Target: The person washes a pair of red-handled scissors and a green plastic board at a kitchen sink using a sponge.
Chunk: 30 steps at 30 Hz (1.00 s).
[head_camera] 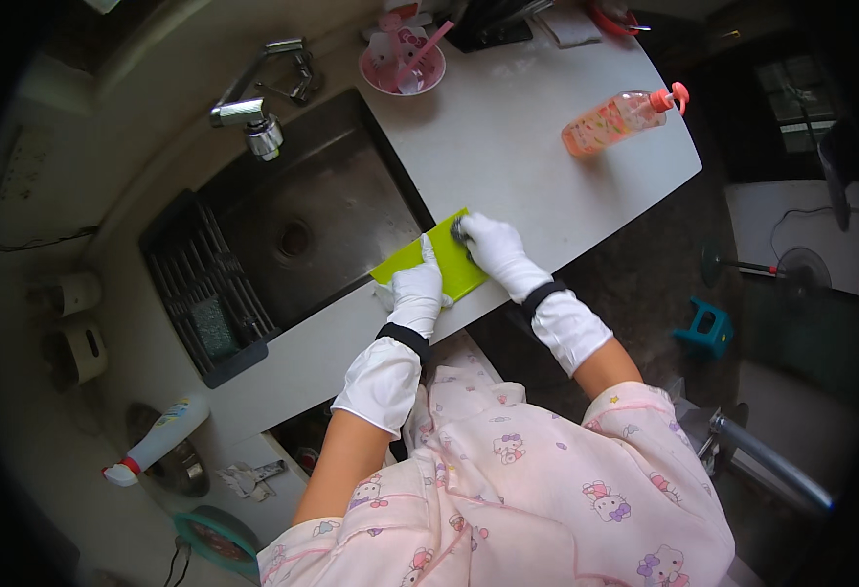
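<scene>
A flat lime-green board (457, 260), perhaps a small cutting board, lies at the sink's front right corner, over the counter's front strip. My left hand (416, 288), in a white glove, grips the board's left part, with the index finger stretched along its top face. Gloved in white too, my right hand (494, 242) presses a dark grey scrubber (461, 231), which looks like steel wool, against the board's right end. Most of the scrubber is hidden under the fingers. Left of the board is the stainless steel sink (341, 198).
A dark drying rack (213, 293) with a green scouring pad (211, 326) spans the sink's left end. Above the basin hangs a chrome faucet (262, 136). A pink bowl (402, 70) with utensils and an orange pump bottle (613, 128) stand on the white counter (488, 132).
</scene>
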Available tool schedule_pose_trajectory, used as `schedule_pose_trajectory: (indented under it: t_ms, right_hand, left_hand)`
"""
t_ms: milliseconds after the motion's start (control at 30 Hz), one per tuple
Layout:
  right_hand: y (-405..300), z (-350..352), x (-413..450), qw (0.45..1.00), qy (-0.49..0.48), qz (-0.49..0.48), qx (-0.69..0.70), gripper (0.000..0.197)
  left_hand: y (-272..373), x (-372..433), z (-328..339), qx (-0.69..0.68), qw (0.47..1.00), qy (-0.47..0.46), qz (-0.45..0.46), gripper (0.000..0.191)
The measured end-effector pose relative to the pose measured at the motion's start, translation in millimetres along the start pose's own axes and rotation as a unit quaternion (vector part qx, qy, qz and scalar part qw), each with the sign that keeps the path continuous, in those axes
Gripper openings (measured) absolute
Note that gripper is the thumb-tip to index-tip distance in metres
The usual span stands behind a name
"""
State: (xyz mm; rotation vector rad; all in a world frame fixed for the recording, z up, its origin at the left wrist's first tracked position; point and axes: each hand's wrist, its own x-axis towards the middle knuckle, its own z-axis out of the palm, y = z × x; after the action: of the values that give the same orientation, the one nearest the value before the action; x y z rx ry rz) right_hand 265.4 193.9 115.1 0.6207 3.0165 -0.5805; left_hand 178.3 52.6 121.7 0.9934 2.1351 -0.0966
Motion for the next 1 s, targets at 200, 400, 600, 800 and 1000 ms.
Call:
schedule_pose_trajectory:
  t_ms: [200,400,600,800,1000]
  right_hand:
    - [2,-11,14,0.994,0.022,0.094,0.042,0.015]
    - [6,-31,-18,0.981,0.113,0.122,0.101,0.025]
    - [-44,2,-84,0.989,-0.01,0.061,0.133,0.027]
    - [-22,1,-43,0.998,0.045,-0.015,0.046,0.025]
    - [-10,-18,14,0.991,-0.003,-0.125,-0.039,0.015]
  left_hand:
    - [2,-10,-13,0.0,1.0,0.019,0.014,0.116]
    - [-45,-20,-38,-0.08,0.99,0.1,-0.066,0.052]
    - [-60,-24,-34,0.009,0.995,0.097,-0.032,0.045]
    - [-55,-49,-25,0.018,0.995,0.095,-0.008,0.045]
    - [-54,-50,4,0.014,0.989,0.134,0.058,0.054]
